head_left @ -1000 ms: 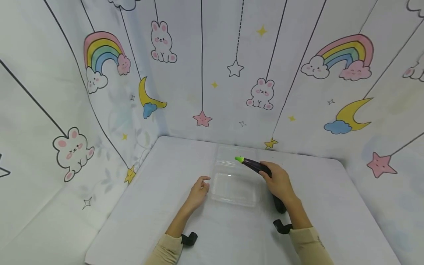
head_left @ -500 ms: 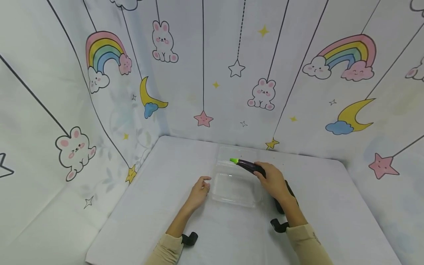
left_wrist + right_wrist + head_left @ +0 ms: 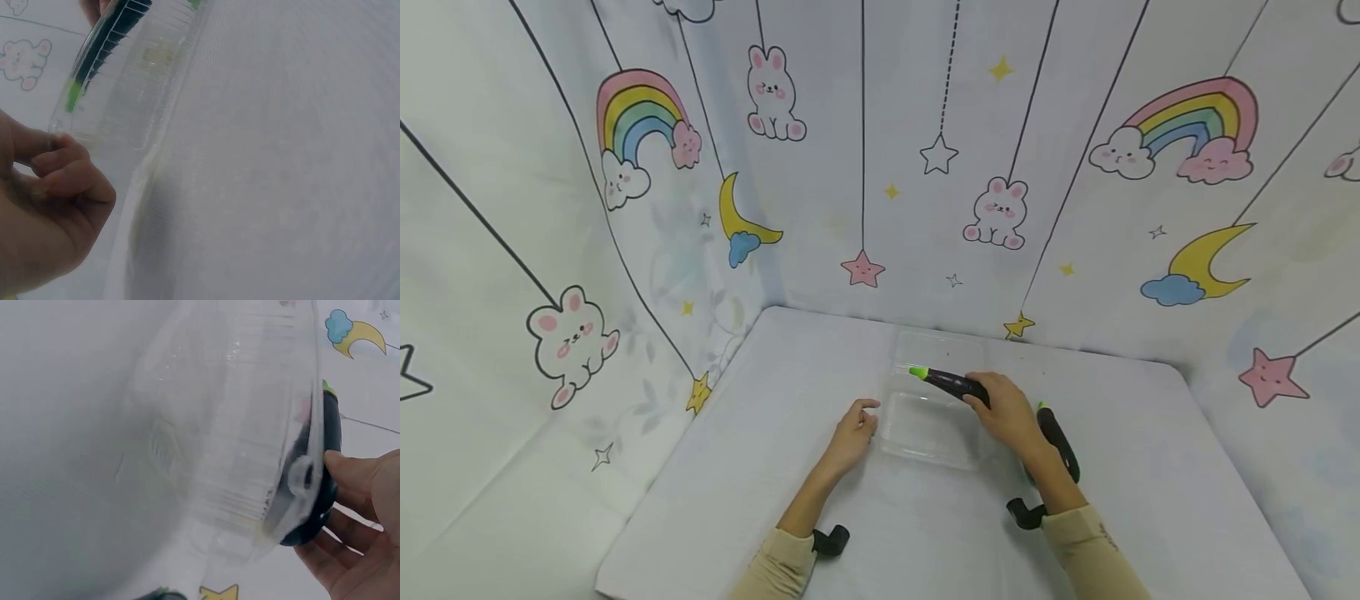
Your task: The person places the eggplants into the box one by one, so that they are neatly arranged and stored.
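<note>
Clearly, the head view gives us the whole layout: we see the right hand (image 3: 1003, 408) grasping a dark eggplant (image 3: 951, 383) near one end, its green tip pointing away from that hand across the clear plastic container (image 3: 928, 460). From above, we cannot judge how high the eggplant sits over the container. The right wrist view offers us a lower angle, where part of the eggplant shows through the transparent wall and part stands out past the rim, with the thumb laid against its side. That view also brings up the wall's moulded ridges, which we barely make out from the head.

The left hand (image 3: 854, 429) is at the container's side. In the head view we see its index finger reaching to the rim; the left wrist view shows us other fingers bent toward the palm. We cannot tell whether it pinches the rim or merely touches it. Through the wall, that same view lets us see the held eggplant's green tip.

The head view shows us a second eggplant (image 3: 1060, 442) on the white table (image 3: 797, 358), beside the right forearm (image 3: 1051, 475) and partly hidden. In the right wrist view, we cannot identify a dark shape (image 3: 165, 595) cut off by the bottom edge.
</note>
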`<state>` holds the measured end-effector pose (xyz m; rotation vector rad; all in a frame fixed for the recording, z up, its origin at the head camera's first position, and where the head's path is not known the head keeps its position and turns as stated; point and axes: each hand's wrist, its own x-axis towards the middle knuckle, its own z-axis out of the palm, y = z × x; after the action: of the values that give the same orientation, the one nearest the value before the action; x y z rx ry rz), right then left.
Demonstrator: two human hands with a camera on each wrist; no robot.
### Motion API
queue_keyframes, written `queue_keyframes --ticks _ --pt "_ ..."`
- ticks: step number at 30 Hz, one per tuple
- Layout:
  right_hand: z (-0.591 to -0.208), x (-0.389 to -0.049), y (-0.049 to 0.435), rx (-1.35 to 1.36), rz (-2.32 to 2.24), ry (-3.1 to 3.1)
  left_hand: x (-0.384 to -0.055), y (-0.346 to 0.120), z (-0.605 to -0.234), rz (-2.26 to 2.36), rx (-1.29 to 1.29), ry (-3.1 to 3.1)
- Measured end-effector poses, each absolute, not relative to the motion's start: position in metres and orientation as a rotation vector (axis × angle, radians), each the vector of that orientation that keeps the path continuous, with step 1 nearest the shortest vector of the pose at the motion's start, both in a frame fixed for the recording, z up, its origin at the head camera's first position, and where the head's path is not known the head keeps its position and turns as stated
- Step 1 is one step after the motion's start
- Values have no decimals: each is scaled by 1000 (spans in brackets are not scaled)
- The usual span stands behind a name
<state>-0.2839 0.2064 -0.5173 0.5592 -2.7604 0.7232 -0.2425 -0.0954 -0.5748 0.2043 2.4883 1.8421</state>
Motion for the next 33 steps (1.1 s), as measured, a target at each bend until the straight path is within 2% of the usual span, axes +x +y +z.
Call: queue_keyframes --ticks 16,33 --pt "-538 -284 194 545 683 -2797 -244 -96 -576 1809 193 2523" --pt "-550 -292 193 681 608 -2756 -245 -95 -576 1816 189 2531"
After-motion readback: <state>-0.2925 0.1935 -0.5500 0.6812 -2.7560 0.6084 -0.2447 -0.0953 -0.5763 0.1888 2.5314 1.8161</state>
